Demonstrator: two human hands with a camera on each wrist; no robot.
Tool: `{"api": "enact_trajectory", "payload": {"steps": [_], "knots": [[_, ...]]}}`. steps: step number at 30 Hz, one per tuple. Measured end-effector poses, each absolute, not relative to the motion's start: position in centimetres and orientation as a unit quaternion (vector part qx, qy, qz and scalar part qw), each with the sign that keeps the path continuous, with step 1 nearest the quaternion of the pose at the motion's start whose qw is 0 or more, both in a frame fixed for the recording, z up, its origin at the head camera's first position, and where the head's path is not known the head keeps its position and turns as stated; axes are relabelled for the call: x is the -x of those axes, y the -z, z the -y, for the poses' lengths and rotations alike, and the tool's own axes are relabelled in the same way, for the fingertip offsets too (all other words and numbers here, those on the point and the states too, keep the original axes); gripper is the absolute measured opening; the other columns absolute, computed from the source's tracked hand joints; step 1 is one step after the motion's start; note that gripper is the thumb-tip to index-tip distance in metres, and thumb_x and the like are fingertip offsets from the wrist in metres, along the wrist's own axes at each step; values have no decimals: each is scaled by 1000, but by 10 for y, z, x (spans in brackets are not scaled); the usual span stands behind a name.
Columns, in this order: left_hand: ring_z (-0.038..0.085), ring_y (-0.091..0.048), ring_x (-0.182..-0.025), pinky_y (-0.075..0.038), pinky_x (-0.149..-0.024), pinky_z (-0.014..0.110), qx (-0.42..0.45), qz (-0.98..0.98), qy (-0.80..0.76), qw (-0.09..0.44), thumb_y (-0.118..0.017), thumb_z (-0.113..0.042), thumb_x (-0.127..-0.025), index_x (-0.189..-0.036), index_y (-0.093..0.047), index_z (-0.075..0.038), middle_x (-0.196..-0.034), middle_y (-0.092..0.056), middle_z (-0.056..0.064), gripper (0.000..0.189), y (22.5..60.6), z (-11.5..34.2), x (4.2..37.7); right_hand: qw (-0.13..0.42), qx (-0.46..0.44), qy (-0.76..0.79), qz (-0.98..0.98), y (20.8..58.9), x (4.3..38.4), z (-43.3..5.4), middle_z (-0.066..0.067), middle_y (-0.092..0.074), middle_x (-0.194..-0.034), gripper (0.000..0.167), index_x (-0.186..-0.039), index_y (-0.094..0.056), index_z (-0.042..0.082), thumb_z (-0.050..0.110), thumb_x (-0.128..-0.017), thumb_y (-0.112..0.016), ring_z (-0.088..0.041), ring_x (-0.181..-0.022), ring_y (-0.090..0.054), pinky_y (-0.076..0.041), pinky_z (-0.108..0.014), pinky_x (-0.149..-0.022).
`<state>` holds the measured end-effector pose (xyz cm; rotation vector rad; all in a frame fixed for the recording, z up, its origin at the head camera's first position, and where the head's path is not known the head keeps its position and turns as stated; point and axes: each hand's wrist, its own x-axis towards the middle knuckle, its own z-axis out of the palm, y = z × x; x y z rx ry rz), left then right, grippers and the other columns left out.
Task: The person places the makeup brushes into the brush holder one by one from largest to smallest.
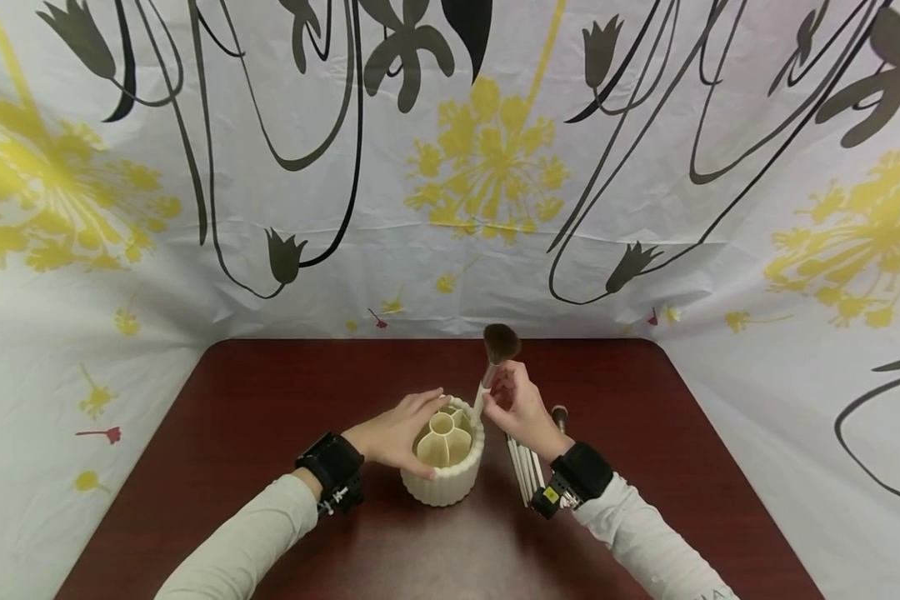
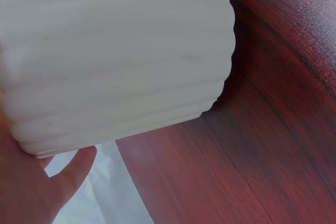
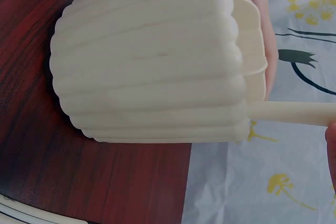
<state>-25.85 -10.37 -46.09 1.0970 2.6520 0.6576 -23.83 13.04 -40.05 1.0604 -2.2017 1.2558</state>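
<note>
A cream, ribbed makeup brush holder [image 1: 444,490] with inner compartments stands upright on the table. My left hand [image 1: 393,433] grips it by the rim, thumb at the near side and fingers toward the far side. Above the holder's right edge, my right hand [image 1: 523,408] pinches a makeup brush [image 1: 502,343] by its pale handle, dark bristles up. In the right wrist view the brush handle [image 3: 291,112] meets the holder's rim, its lower tip hidden behind it. The holder's ribbed wall [image 2: 121,51] fills much of the left wrist view.
Several makeup brushes [image 1: 523,468] with pale handles lie to the right of the holder, partly under my right wrist. A dark red wood table [image 1: 292,375] bears everything. Behind it hangs a white patterned sheet [image 1: 330,308].
</note>
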Motion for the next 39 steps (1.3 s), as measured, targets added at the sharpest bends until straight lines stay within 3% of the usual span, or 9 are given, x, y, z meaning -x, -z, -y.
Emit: {"api": "enact_trajectory", "payload": {"steps": [20,39], "knots": [[25,-18,-134,-33,-100,43,-376,-895,-221,91,-69,-62,-61,-146,-17,-16,-149,-15,12,109,463,105,259,172,-375,-452,791,422,238,-126,-20,-56,-76,39,-102,-37,-14,-21,-71,-59,-27,-63,-56,-49,-37,-53],[23,-17,-134,-34,-99,43,-371,-897,-221,91,-69,-62,-60,-146,-17,-18,-150,-14,8,109,466,104,260,162,-402,-448,782,440,237,-126,-19,-55,-80,38,-102,-40,-14,-19,-70,-61,-27,-66,-57,-51,-38,-57]]}}
